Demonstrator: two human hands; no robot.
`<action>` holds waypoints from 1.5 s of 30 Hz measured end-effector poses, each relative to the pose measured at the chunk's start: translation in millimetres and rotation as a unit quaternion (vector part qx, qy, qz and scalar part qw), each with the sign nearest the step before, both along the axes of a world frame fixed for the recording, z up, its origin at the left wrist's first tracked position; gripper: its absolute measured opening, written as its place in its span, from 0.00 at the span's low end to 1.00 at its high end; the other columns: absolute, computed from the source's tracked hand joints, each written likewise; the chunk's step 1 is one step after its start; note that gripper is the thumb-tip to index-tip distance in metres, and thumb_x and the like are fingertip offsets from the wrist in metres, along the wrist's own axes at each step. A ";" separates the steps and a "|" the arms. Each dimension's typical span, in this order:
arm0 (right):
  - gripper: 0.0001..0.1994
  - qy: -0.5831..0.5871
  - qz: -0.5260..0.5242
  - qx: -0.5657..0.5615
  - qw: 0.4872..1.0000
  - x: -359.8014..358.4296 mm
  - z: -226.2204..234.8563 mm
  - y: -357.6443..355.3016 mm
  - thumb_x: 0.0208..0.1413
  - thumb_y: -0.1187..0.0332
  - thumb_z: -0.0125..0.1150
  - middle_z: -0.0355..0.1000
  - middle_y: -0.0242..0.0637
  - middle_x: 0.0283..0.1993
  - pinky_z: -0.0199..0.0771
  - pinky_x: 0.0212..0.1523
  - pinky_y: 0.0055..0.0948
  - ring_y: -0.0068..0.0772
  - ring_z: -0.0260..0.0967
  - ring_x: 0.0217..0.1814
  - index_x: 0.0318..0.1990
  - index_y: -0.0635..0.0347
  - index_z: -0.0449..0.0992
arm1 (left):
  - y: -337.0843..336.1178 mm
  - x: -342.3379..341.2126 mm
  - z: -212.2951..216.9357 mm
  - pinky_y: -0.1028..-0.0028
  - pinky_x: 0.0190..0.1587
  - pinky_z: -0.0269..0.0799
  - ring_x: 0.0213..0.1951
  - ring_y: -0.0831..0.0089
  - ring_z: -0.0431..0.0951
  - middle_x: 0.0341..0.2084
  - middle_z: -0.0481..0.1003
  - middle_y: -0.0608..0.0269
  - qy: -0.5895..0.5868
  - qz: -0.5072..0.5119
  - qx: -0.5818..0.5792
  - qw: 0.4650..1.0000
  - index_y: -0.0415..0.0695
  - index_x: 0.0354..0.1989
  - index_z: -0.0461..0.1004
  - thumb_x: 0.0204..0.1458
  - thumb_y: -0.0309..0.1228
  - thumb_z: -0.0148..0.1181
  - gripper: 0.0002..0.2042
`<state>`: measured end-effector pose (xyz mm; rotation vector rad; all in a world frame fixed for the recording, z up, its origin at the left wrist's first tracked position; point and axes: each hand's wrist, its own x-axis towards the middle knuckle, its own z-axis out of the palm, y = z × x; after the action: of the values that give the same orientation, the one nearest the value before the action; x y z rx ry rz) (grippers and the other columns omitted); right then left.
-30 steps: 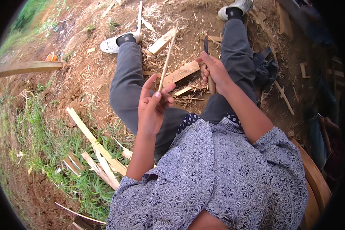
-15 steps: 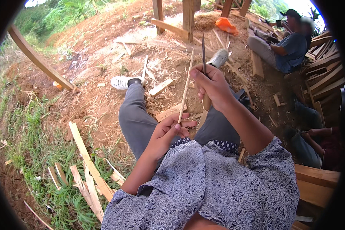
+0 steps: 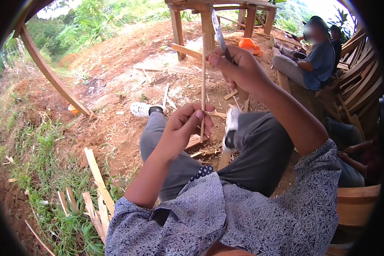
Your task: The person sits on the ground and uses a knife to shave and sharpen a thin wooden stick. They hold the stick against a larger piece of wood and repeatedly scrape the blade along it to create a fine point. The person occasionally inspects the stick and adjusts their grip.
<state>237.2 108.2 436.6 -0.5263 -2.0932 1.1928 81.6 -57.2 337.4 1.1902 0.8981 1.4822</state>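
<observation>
A thin, pale wooden stick (image 3: pixel 203 83) stands nearly upright in front of me. My left hand (image 3: pixel 184 126) pinches it between thumb and fingers, and its lower end pokes out below them. My right hand (image 3: pixel 241 70) is closed round the handle of a knife (image 3: pixel 219 33), whose narrow metal blade points up and slightly left. The knife handle is mostly hidden by my fingers. Between blade and stick a small gap shows; the right fingertips come close to the stick, but whether they touch it I cannot tell.
Wood offcuts (image 3: pixel 99 177) lie in the grass at left, with shavings over the dirt ahead. A wooden bench (image 3: pixel 209 32) and an orange bag (image 3: pixel 251 46) stand beyond. At right sit other people (image 3: pixel 318 64), near stacked planks (image 3: pixel 362 85). A curved timber post (image 3: pixel 51 77) leans at left.
Both hands have risen, and the stick is more upright. The knife has turned so its blade's flat side shows. My left grip sits higher on the stick. My right leg has drawn in.
</observation>
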 end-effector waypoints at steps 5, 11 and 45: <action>0.24 0.011 0.032 -0.037 0.999 17.9 -4.9 20.4 0.76 0.51 0.51 0.62 0.23 0.25 0.66 0.28 0.24 0.15 0.63 0.26 0.71 0.56 0.66 | 10.0 -2.5 25.7 0.74 0.27 0.74 0.25 0.74 0.77 0.28 0.76 0.61 -0.058 0.026 -0.020 0.998 0.39 0.55 0.71 0.74 0.36 0.44 0.14; 0.29 0.026 0.029 -0.132 0.991 50.3 -30.1 34.3 0.76 0.55 0.48 0.67 0.28 0.27 0.71 0.28 0.28 0.22 0.67 0.23 0.76 0.58 0.53 | 21.0 -3.3 43.0 0.78 0.20 0.69 0.18 0.77 0.72 0.23 0.75 0.63 -0.034 0.104 -0.058 0.992 0.40 0.56 0.70 0.75 0.36 0.42 0.14; 0.24 -0.066 0.030 0.046 0.996 -4.0 -9.8 48.4 0.70 0.68 0.54 0.68 0.26 0.31 0.60 0.21 0.24 0.13 0.58 0.22 0.71 0.45 0.64 | 19.9 -83.8 80.8 0.81 0.21 0.47 0.19 0.87 0.51 0.22 0.55 0.79 0.056 0.120 -0.161 0.978 0.43 0.59 0.69 0.75 0.36 0.44 0.13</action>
<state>233.1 156.6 426.7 -0.5161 -2.2787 1.1161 -2.2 -37.3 418.1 0.9565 1.3414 1.3986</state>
